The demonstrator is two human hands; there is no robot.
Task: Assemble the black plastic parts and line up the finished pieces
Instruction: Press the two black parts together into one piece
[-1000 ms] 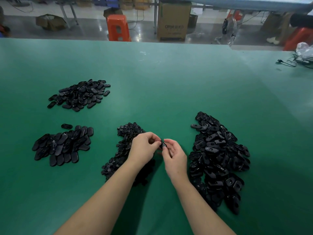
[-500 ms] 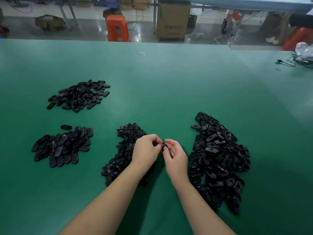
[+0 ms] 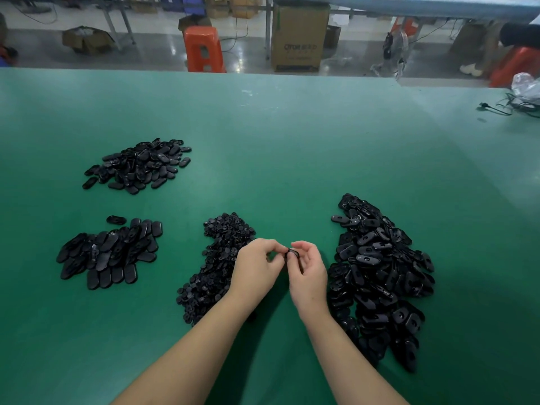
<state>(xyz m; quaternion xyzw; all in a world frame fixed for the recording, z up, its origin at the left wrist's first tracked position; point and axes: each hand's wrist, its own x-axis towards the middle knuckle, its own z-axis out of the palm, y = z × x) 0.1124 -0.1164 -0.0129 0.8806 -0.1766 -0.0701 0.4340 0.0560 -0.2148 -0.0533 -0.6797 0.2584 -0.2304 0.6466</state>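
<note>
Small black part (image 3: pixel 293 252) held above the green table (image 3: pixel 292 141), pinched in the right hand (image 3: pixel 306 276) fingertips. Left hand (image 3: pixel 257 268) touches it at its left end, fingers curled in; whether it holds a second piece cannot be seen. Step judged: mating two pieces, mid-assembly. Next move likely calls for pressing them home, then carrying the result left to the lined-up pieces (image 3: pixel 108 252) — far from done, judging by the big oval-part pile (image 3: pixel 380 273) and small-part pile (image 3: pixel 217 258). Versus a second ago: hands sit slightly lower in view, right fingers more spread — piles unchanged.
</note>
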